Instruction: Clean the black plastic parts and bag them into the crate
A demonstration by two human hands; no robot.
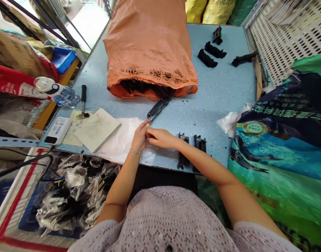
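My left hand (140, 136), with a bracelet at its wrist, is over a white plastic bag (118, 138) near the table's front edge. My right hand (160, 137) meets it, its fingers curled against the left fingers. Whatever lies between them is too small or hidden to make out. Just beyond the fingertips, a long black part (157, 109) sticks out from the mouth of a big orange woven sack (149, 45). Black parts (200, 143) stand side by side to the right of my hands, partly behind my right forearm.
On the blue table (220, 91), several black parts (207, 58) lie at the back right. A hammer (83, 99), a pale square pad (97, 129), a white box (58, 130) and a bottle (67, 97) are at left. A green-blue sack (281, 140) borders the right side.
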